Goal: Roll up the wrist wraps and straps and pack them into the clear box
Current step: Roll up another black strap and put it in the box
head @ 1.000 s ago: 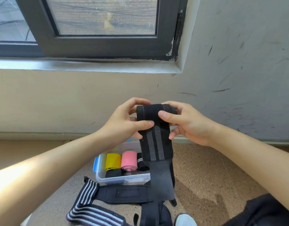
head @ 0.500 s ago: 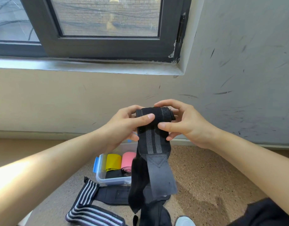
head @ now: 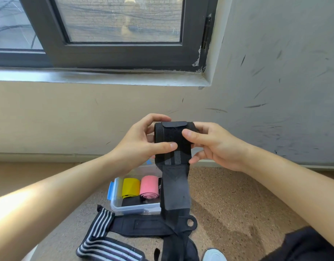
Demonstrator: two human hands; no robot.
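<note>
Two finished rolls, a yellow roll (head: 130, 186) and a pink roll (head: 149, 185), lie side by side in the clear box (head: 136, 209), which stands open on the floor (head: 228, 204). Something black lies in front of them inside the box, but what it is cannot be told.

The piece being worked on is a black wrist wrap (head: 171, 136), held in the air above and just behind the box. Its upper part is wound into a thick roll. The left hand (head: 141, 146) grips that roll from one side, its thumb laid across the front. The right hand (head: 217, 146) grips it from the other side, its fingers (head: 188, 133) curled round the end. A flat tail (head: 175, 189) hangs unrolled below the hands, down in front of the box, so this wrap looks more than half wound but not closed off.

On the floor in front of the box lie a striped wrap (head: 100, 234) and a black strap (head: 143, 224), both spread out flat. More black webbing crosses them near the bottom edge, and how many pieces it makes up cannot be told.

The task looks roughly midway. The held wrap needs its tail wound in and a place in the box, and the loose pieces on the floor then need rolling and packing.
</note>
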